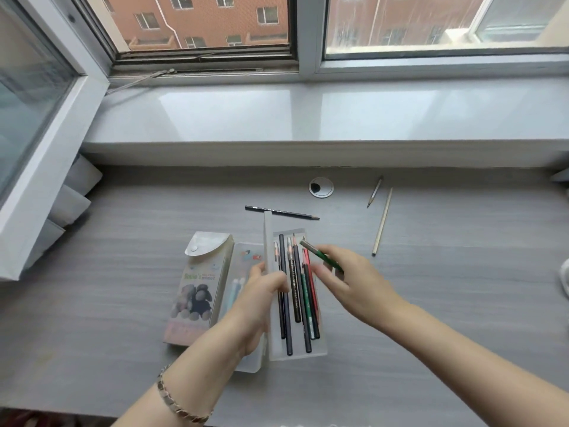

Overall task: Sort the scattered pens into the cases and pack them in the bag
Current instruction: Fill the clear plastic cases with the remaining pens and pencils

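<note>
A clear plastic pencil case [320, 349] lies open mid-desk with several dark, green and red pencils in it. My left hand [261, 300] grips its raised lid edge. My right hand [348, 278] pinches a green pencil [320, 254] just above the case, its blurred end pointing up-left. Left of it sit a second clear case [246, 263] holding pale blue pens and a printed case [197, 285] with a snap flap. Loose on the desk lie a black pencil [281, 212], a short grey pencil [374, 191] and a long tan pencil [381, 221]. No bag shows.
The grey wood-grain desk [123, 272] runs under a white window sill [308, 118]. A round cable grommet [321, 187] sits behind the cases. An open window sash [46, 134] juts in at the left, with grey cushions beneath it. A white object shows at the right edge.
</note>
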A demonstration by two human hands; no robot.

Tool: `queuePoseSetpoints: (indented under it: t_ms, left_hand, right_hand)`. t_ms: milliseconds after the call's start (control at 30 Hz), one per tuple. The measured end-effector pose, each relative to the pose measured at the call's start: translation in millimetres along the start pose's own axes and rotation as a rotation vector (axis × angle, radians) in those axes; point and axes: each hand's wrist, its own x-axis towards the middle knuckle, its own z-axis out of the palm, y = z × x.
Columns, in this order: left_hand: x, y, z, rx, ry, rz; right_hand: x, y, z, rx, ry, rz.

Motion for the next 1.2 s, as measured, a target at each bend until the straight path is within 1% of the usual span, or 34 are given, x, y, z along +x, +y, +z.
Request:
queuePoseSetpoints:
  t_ms: [100, 233, 267, 300, 333, 433, 467, 533, 633, 667, 733, 767, 867, 933, 1067, 1200]
  left_hand:
    - [0, 3, 0, 0.013, 0.018, -0.012]
    - [2, 5, 2, 0.054, 0.029, -0.005]
    - [2, 6, 4, 0.066, 0.027, 0.001]
    - [3, 6, 5, 0.074, 0.026, 0.001]
    - [5, 6, 5, 0.079, 0.026, 0.004]
    - [4, 8, 9, 0.098, 0.035, 0.027]
    - [5, 9, 10, 0.100, 0.042, 0.036]
    - [6, 10, 13, 0.114, 0.047, 0.047]
    - [7, 11, 17, 0.092, 0.059, 0.041]
    - [9, 11, 17, 0.086, 0.065, 0.036]
    - [12, 12, 16, 0.074, 0.082, 0.029]
    - [16, 12, 13, 0.053, 0.094, 0.024]
    - [25, 16, 6, -0.003, 0.134, 0.040]
    - [33, 19, 0, -0.032, 0.154, 0.057]
    - [42, 28, -3, -0.025, 0.161, 0.056]
    - [51, 36, -6, -0.025, 0.165, 0.042]
  right_hand:
    - [-6, 0, -10, 0.184, -0.020, 0.052]
    - [-7, -7, -23, 0.714, -0.034, 0.238]
    - [-7, -8, -26, 0.804, -0.054, 0.279]
    - [-6, -11, -29, 0.841, -0.080, 0.311]
    - [-5, -13, -31, 0.823, -0.118, 0.343]
    - [0, -20, -29, 0.577, -0.259, 0.431]
    - [2, -22, -25, 0.512, -0.281, 0.446]
    - [7, -27, -13, 0.395, -0.289, 0.431]
    - [11, -27, 7, 0.112, -0.295, 0.341]
    - [13, -26, 12, 0.043, -0.279, 0.310]
    - [20, -26, 15, -0.013, -0.219, 0.274]
    - [28, -25, 15, -0.026, -0.168, 0.262]
    - [63, -12, 9, -0.114, 0.061, 0.201]
    - [98, 5, 9, -0.225, 0.120, 0.171]
    - [152, 33, 21, -0.449, -0.015, 0.119]
    - [175, 41, 37, -0.632, -0.116, 0.034]
